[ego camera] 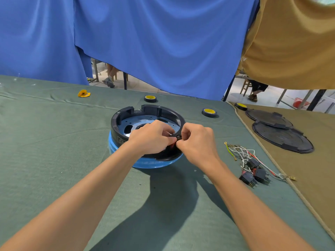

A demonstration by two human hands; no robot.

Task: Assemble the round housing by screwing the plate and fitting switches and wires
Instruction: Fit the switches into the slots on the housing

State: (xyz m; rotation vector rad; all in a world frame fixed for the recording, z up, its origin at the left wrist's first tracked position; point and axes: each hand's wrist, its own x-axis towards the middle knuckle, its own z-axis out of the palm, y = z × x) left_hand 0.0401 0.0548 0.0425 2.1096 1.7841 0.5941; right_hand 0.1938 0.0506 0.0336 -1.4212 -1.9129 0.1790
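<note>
Far left on the cloth (54, 142): orange scrap (83, 93), then a tape roll (150, 98) behind the housing (126, 113). Housing sits mid-table on a blue base (145, 164), plate (125, 124) inside it.

Step in hand, prob.: fitting a switch (178, 137) into the near-right rim. L hand (150, 140) is curled, fingertips pinching the switch from inside. R hand (197, 142) is curled too, thumb & forefinger nipping it from outside. Seated or not: can't tell, fingers hide the slot.

Next move needs a square, firm push, w/ housing kept steady.

Further right: 2nd roll (209, 112), loose wires (239, 153), spare switches (253, 173), two lids (282, 138). All lie well apart from the housing; nothing looks in the way.
</note>
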